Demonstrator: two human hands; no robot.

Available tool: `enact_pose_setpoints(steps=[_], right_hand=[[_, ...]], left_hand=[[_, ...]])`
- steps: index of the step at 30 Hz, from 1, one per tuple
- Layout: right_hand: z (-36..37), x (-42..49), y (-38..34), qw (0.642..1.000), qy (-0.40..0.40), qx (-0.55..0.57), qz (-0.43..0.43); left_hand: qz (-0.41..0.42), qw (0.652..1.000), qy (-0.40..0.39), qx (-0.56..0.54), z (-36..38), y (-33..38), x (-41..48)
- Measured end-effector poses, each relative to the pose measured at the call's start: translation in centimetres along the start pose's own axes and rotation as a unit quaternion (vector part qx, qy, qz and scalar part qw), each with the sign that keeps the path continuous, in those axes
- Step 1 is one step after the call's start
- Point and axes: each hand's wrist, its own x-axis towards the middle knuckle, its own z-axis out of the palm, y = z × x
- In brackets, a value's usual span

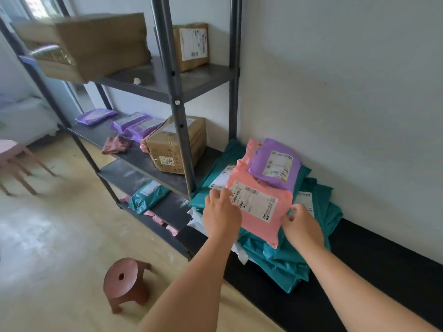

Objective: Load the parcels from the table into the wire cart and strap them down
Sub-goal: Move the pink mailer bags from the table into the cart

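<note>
Evidently the pickup step. Left hand (221, 212) and right hand (302, 227), apart, curl onto opposite edges of pink mailer (260, 207), which lies atop teal mailer pile (282, 267) on black table (359, 271). Purple mailer (275, 164) rests on its far end. Next: lift level so it doesn't slide off. Wire cart not in view.

A dark grey metal shelving rack (170, 68) stands against a white wall (335, 80), a taped brown cardboard box (163, 149) on its middle shelf. 1 round reddish-brown plastic stool (124, 281) sits on the pale floor (60, 236) nearby.
</note>
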Motion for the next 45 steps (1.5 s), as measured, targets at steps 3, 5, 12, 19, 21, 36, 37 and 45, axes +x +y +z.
enact_pose_setpoints(steps=[3, 5, 12, 19, 21, 36, 37, 45], right_hand=[[0.9, 1.2, -0.9, 0.998, -0.002, 0.034, 0.047], [1.3, 1.6, -1.4, 0.996, -0.004, 0.048, 0.073], [2.6, 2.0, -1.9, 0.988, -0.004, 0.098, 0.120], [2.9, 1.8, -1.5, 0.984, 0.030, 0.114, 0.135], [2.9, 1.5, -1.1, 0.982, 0.036, 0.117, 0.141], [-0.8, -3.1, 3.4, 0.975, 0.178, 0.071, 0.113], [-1.3, -3.6, 4.0, 0.978, 0.178, 0.051, 0.100], [-4.9, -10.4, 9.9, 0.984, 0.138, 0.037, 0.105]], left_hand=[[-0.004, 0.999, -0.032, -0.018, 0.1, -0.8, 2.3], [-0.024, 0.996, -0.076, -0.040, 0.3, -1.1, 3.4], [-0.066, 0.983, -0.157, -0.063, 1.4, -2.1, 5.4], [-0.073, 0.983, -0.128, -0.107, 2.0, -1.7, 4.2], [-0.066, 0.983, -0.126, -0.114, 2.4, -1.8, 3.8], [0.057, 0.979, -0.135, -0.143, 4.6, -0.3, -0.3], [0.077, 0.977, -0.149, -0.130, 4.9, 0.2, -0.9], [0.209, 0.947, -0.233, -0.076, 6.8, 5.2, -9.5]])
